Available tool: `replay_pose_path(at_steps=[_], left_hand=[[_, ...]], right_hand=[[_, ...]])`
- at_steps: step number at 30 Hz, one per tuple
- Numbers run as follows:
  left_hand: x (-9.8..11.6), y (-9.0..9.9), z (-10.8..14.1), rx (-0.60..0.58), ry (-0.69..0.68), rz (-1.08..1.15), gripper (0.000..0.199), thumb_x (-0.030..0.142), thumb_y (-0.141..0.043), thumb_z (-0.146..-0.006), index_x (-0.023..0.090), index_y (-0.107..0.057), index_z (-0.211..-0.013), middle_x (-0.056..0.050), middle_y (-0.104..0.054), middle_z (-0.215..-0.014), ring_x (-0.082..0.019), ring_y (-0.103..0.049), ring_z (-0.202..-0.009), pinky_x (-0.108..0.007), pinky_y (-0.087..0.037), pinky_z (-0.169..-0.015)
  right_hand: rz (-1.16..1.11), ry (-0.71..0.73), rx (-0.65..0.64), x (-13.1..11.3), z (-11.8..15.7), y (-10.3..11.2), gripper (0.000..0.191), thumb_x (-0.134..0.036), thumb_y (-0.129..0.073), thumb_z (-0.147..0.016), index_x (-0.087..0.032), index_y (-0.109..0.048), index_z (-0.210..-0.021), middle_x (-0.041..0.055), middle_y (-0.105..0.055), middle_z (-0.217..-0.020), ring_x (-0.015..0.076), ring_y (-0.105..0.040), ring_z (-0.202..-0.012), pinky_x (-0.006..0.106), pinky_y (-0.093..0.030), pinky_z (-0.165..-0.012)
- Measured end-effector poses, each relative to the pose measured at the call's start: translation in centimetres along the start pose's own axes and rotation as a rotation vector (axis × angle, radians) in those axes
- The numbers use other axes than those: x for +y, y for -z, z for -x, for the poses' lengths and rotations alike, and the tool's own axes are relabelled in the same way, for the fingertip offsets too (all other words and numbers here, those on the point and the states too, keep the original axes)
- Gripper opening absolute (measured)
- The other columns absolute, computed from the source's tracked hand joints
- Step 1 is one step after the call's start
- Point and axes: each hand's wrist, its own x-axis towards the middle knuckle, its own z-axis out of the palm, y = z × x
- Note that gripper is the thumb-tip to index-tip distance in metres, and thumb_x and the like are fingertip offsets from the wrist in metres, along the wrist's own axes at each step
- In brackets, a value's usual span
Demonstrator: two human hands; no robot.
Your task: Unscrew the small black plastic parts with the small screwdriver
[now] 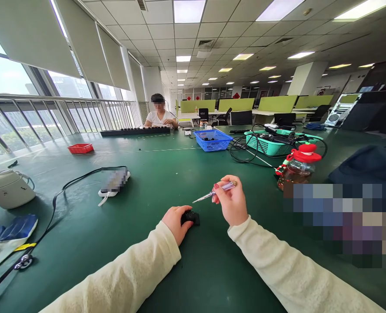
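Note:
My left hand (176, 221) grips a small black block-like part (191, 217) on the green table, fingers over its far side and thumb along its near side. What kind of part it is I cannot make out. In my right hand (230, 200) is a screwdriver (224, 187) with a clear, purplish handle, pinched between thumb and fingers. Its thin metal shaft slants down to the left, and the tip is just above and beyond the black part, apart from it.
Ahead stand a blue basket (213, 140), a teal basket (267, 143) of cables and a red-lidded bottle (299, 167). To the left are a red tray (81, 148), a corded white device (114, 181) and a beige pot (8, 189). A person (160, 116) sits across the table.

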Motion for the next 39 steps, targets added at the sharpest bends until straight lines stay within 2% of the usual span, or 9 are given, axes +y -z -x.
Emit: replay_pose_path(at_steps=[6,10,18,24,28,34,39], left_hand=[[0.2,0.1,-0.1,-0.014,-0.009,-0.018,0.041,0.016,-0.067,-0.072,0.021,-0.065,-0.113,-0.007,-0.07,-0.104,-0.025,-0.062,-0.104,-0.04,-0.048,-0.095],[0.1,0.1,-0.2,-0.013,-0.029,-0.031,0.041,0.015,-0.067,-0.072,0.02,-0.066,-0.113,-0.007,-0.071,-0.104,-0.025,-0.062,-0.103,-0.04,-0.049,-0.094],[-0.1,-0.2,-0.3,0.005,-0.037,-0.024,0.04,0.015,-0.067,-0.072,0.022,-0.066,-0.111,-0.006,-0.071,-0.105,-0.025,-0.062,-0.105,-0.039,-0.048,-0.096],[-0.1,-0.1,-0.2,0.008,-0.045,-0.006,0.043,0.015,-0.067,-0.072,0.021,-0.064,-0.114,-0.006,-0.07,-0.105,-0.024,-0.062,-0.103,-0.039,-0.048,-0.095],[0.1,0.2,-0.1,0.0,-0.031,0.019,0.046,0.013,-0.067,-0.071,0.021,-0.062,-0.116,-0.005,-0.07,-0.104,-0.023,-0.063,-0.101,-0.038,-0.049,-0.094],[0.5,0.5,0.0,-0.006,-0.042,0.02,0.036,0.015,-0.066,-0.072,0.021,-0.066,-0.107,-0.005,-0.071,-0.1,-0.023,-0.062,-0.1,-0.038,-0.049,-0.092],[0.4,0.4,0.0,0.013,-0.049,0.023,0.035,0.019,-0.066,-0.072,0.02,-0.066,-0.108,-0.007,-0.07,-0.105,-0.024,-0.061,-0.104,-0.039,-0.048,-0.096]], right_hand=[[0.322,0.418,-0.221,-0.8,1.7,-0.4,0.025,-0.024,-0.053,-0.089,-0.025,-0.036,-0.109,-0.0022,-0.059,-0.075,0.0102,-0.054,-0.053,0.026,-0.05,-0.054],[0.415,0.556,-0.304,-0.9,2.0,-0.6,0.029,-0.018,-0.05,-0.089,-0.025,-0.036,-0.113,-0.0003,-0.06,-0.077,0.0111,-0.056,-0.057,0.025,-0.05,-0.055],[0.399,0.607,-0.285,-0.8,1.9,-0.4,0.028,-0.018,-0.047,-0.09,-0.024,-0.037,-0.116,0.0014,-0.062,-0.079,0.0131,-0.06,-0.063,0.028,-0.053,-0.061],[0.396,0.453,-0.321,-0.9,1.8,-0.3,0.026,-0.023,-0.05,-0.089,-0.026,-0.043,-0.114,0.0019,-0.065,-0.081,0.0159,-0.061,-0.066,0.034,-0.053,-0.069],[0.431,0.44,-0.365,-0.9,1.5,-0.4,0.033,-0.02,-0.05,-0.088,-0.026,-0.044,-0.12,0.0018,-0.065,-0.082,0.0162,-0.062,-0.07,0.036,-0.053,-0.074],[0.483,0.462,-0.316,-0.6,1.2,-0.4,0.039,-0.019,-0.054,-0.087,-0.029,-0.046,-0.125,0.0015,-0.067,-0.085,0.0179,-0.063,-0.076,0.039,-0.052,-0.08],[0.489,0.513,-0.251,-0.5,1.2,-0.2,0.038,-0.019,-0.054,-0.088,-0.028,-0.046,-0.124,0.002,-0.067,-0.085,0.0183,-0.063,-0.077,0.041,-0.051,-0.083]])
